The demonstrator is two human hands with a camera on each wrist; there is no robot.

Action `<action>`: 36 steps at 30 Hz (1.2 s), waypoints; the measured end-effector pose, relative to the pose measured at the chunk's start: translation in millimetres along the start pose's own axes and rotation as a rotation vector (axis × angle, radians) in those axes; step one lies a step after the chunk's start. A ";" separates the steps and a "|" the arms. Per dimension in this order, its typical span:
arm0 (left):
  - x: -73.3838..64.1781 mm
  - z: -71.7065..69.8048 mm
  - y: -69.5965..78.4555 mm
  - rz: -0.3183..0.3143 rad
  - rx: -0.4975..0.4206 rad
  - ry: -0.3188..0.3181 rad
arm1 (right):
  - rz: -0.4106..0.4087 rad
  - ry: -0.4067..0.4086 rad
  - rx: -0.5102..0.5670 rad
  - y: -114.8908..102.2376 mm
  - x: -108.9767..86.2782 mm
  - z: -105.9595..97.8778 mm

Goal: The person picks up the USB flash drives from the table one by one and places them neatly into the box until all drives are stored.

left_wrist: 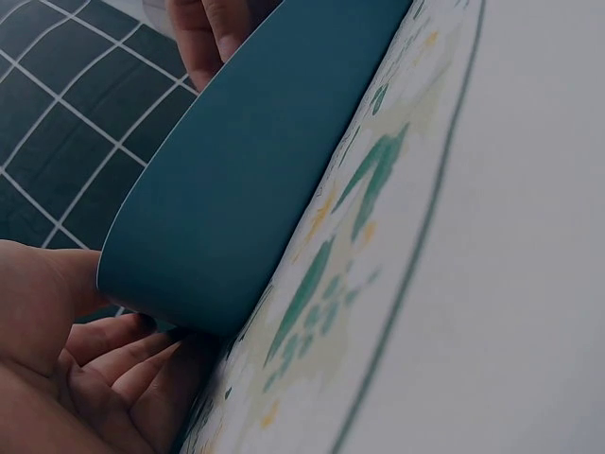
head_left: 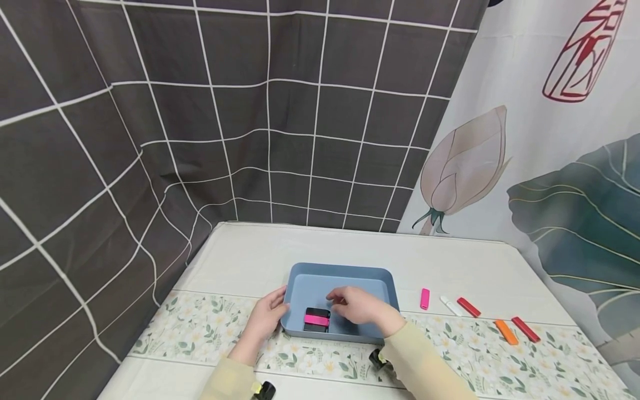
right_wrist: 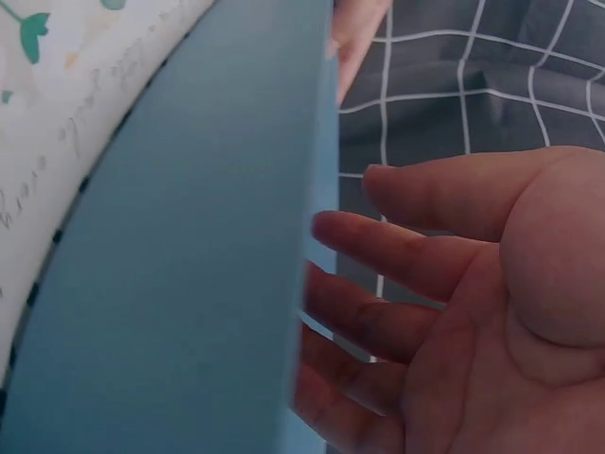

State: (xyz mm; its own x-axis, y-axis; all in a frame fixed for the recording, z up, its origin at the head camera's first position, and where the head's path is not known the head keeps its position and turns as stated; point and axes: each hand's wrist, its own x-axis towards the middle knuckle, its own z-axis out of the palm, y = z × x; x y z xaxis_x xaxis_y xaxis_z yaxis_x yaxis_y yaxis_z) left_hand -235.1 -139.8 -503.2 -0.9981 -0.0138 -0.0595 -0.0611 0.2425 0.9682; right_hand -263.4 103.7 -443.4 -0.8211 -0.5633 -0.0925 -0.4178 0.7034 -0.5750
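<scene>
While your left hand (head_left: 265, 318) pinches the tray (head_left: 345, 282): your right hand (head_left: 356, 304) hovers above, fingers loosely bent, empty.
Black and pink sticks (head_left: 317, 320): lying at its near left.
Cloth script (right_wrist: 83, 118): cursive, too blurred to read.

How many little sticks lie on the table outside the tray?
5, all right of the blue tray: left to right, a pink stick, a white stick, a red stick, an orange stick and a second red stick. The right sleeve may hide others.
</scene>
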 end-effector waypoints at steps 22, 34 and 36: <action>1.5 0.2 -3.0 -0.006 -0.004 0.003 | 0.026 0.059 0.011 3.4 -32.4 -20.7; 0.2 -0.1 -2.0 -0.003 -0.002 0.005 | 0.030 0.129 -0.014 16.3 -45.7 -28.2; 0.3 -0.1 -1.8 -0.003 -0.006 0.003 | 0.039 0.154 -0.015 18.3 -48.4 -29.9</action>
State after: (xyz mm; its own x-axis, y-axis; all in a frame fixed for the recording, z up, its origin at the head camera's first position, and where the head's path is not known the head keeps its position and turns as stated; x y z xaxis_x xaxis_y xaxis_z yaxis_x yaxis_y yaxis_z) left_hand -235.2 -140.4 -504.9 -0.9980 -0.0178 -0.0613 -0.0638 0.2369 0.9694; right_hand -242.9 156.8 -425.2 -0.8862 -0.4631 0.0123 -0.3894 0.7303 -0.5613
